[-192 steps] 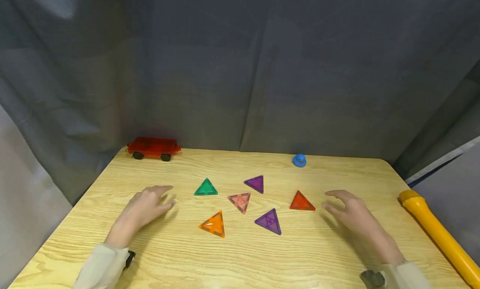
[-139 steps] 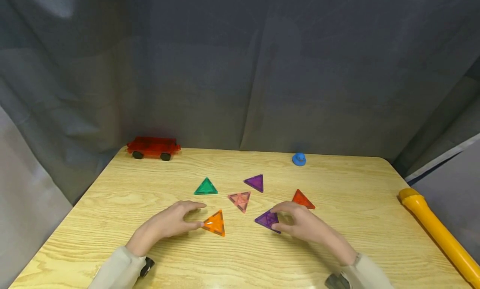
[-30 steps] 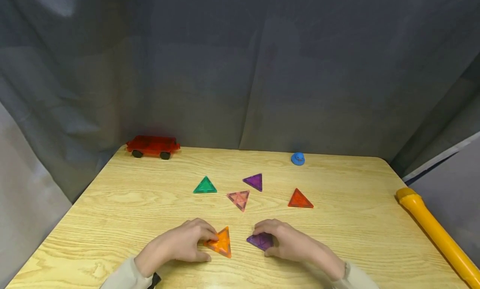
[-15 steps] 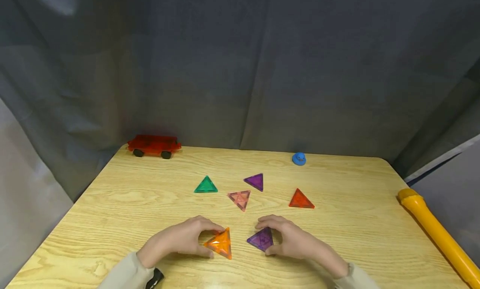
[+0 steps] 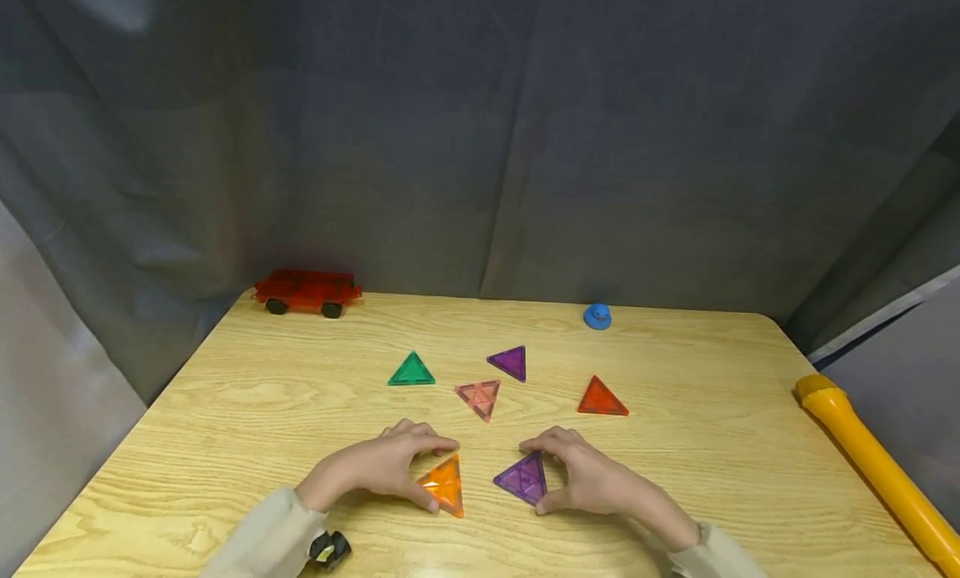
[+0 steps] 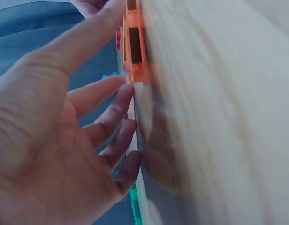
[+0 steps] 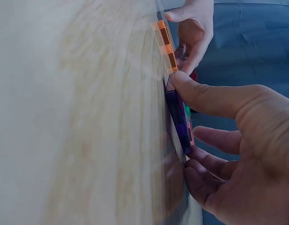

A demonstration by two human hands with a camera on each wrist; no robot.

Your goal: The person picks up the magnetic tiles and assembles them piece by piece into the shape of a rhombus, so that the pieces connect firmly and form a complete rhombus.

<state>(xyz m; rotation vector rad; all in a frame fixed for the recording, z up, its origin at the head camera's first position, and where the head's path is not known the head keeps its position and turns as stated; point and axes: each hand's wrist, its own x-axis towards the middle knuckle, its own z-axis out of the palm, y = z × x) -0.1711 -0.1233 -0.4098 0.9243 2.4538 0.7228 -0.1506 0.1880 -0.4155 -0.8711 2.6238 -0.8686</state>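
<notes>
Flat on the wooden table, an orange triangular magnetic tile lies within the thumb and index finger of my left hand. Its left corner is hidden by that hand. In the left wrist view, the index fingertip is at one end of the orange tile; the other fingers curve loosely. My right hand pinches a purple triangular tile, thumb and finger at two corners; the right wrist view shows the purple tile edge-on between them. A short gap separates the two tiles.
Beyond the hands lie green, pink, another purple and red triangles. A red wheeled car base and a blue rubber duck stand at the back. A yellow stick lies along the right edge.
Both hands came inward to the orange and purple tiles, which shifted nearer the front edge. In the last second the left hand's fingers moved outward to the orange tile's edges; the tiles hardly moved.
</notes>
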